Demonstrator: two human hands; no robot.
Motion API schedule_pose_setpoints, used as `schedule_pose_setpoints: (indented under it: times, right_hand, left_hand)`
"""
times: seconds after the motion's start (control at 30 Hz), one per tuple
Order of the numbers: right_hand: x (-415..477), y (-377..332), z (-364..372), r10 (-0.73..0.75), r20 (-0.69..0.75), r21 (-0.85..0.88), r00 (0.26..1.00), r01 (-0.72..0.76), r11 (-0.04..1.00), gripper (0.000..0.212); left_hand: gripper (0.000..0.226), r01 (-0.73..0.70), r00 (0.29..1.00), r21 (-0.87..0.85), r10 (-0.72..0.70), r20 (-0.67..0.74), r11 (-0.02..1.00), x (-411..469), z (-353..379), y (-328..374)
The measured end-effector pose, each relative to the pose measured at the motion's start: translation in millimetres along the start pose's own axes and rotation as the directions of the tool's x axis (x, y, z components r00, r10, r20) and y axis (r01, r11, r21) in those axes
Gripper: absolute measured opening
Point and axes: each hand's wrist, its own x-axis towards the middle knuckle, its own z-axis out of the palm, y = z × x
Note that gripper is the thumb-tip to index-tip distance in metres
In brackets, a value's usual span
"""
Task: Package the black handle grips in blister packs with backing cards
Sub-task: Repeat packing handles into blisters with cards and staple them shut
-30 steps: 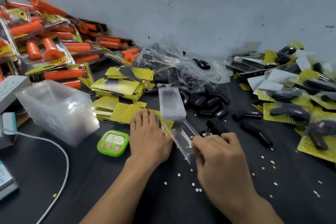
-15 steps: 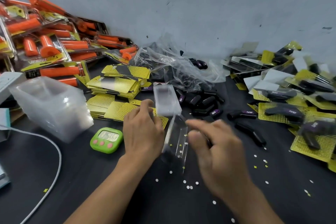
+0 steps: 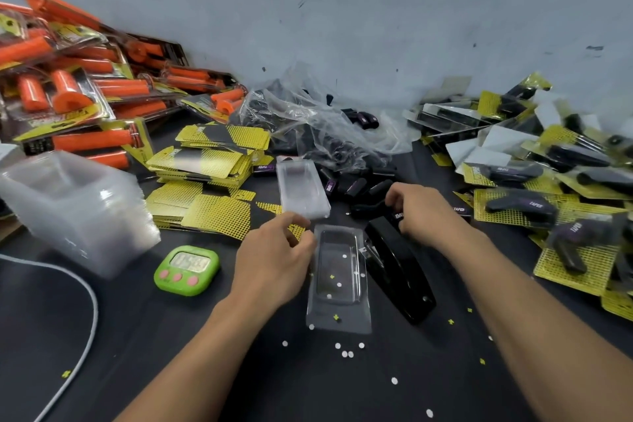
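Clear blister pack (image 3: 339,284) lies flat on dark worktop (image 3: 239,370), paper dots showing through. Left hand (image 3: 274,264) curled at its top-left corner — real pinch unclear. Right hand (image 3: 423,212) grips black handle grip (image 3: 394,214), purple-labelled, by the loose pile — stapler (image 3: 400,271) just beside the pack.

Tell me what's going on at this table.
A person is packing black handle grips. The left hand pinches the top corner of an empty clear blister lying on the black table, while the right hand closes on a black grip from the loose pile. A black stapler lies just right of the blister. Yellow backing cards are stacked to the left; finished packs are heaped on the right.
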Motion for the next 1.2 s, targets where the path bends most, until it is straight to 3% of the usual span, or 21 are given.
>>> schedule_pose_setpoints:
  times: [0.07, 0.1, 0.17, 0.23, 0.27, 0.4, 0.5, 0.67, 0.8, 0.97, 1.07, 1.2]
  right_hand:
    - [-2, 0, 2, -0.021, -0.045, -0.051, 0.999, 0.018, 0.999, 0.034]
    - [-4, -1, -2, -0.019, -0.121, 0.01, 0.992, 0.02, 1.0, 0.032]
    - [-12, -6, -17, 0.034, -0.287, 0.315, 0.957, 0.061, 0.947, 0.03]
    - [-30, -22, -35, 0.021, -0.336, 0.592, 0.941, 0.195, 0.782, 0.03]
    - [-42, -33, -43, -0.047, -0.327, 0.638, 0.944, 0.257, 0.726, 0.031]
    - [-82, -77, -39, -0.334, -0.238, 0.542, 0.912, 0.41, 0.734, 0.034]
    - [-93, -95, -24, -0.364, -0.215, 0.5, 0.906, 0.422, 0.756, 0.026]
    - [-98, -99, -4, -0.481, 0.029, 0.289, 0.876, 0.453, 0.843, 0.032]
    - [-93, -101, 6, -0.463, 0.131, 0.236, 0.877, 0.426, 0.874, 0.032]
    - [-88, -102, 17, -0.479, -0.005, 0.235, 0.878, 0.466, 0.853, 0.042]
    - [-87, -97, 28, -0.41, -0.07, 0.222, 0.909, 0.415, 0.882, 0.058]
    - [-89, -98, 38, -0.297, -0.212, 0.29, 0.931, 0.35, 0.891, 0.044]
  left_hand:
    - [0.018, -0.012, 0.999, 0.0, 0.012, 0.039, 1.0, -1, -1, 2]
    - [0.019, -0.012, 0.998, 0.002, 0.012, 0.057, 1.0, -1, -2, 3]
    - [0.019, 0.003, 0.998, 0.003, -0.004, 0.067, 1.0, 1, -3, 3]
    - [0.022, -0.008, 0.996, 0.006, 0.008, 0.087, 1.0, 1, -2, 2]
    - [0.025, -0.025, 0.994, -0.011, 0.026, 0.108, 1.0, 1, -2, 2]
    - [0.031, -0.07, 0.986, -0.163, 0.092, 0.136, 0.984, 3, -4, 0]
    - [0.026, -0.045, 0.991, -0.229, 0.073, 0.114, 0.972, 6, -7, -3]
    - [0.014, 0.014, 0.985, -0.313, 0.041, 0.168, 0.95, 7, -8, -6]
    - [0.014, 0.007, 0.991, -0.286, 0.031, 0.129, 0.958, 10, -3, -9]
    - [0.016, 0.028, 0.998, -0.305, -0.012, 0.054, 0.952, 14, -1, -12]
    - [0.02, 0.014, 0.999, -0.31, 0.001, 0.051, 0.951, 13, 0, -13]
    - [0.022, -0.015, 0.997, -0.27, 0.037, 0.074, 0.963, 12, 0, -11]
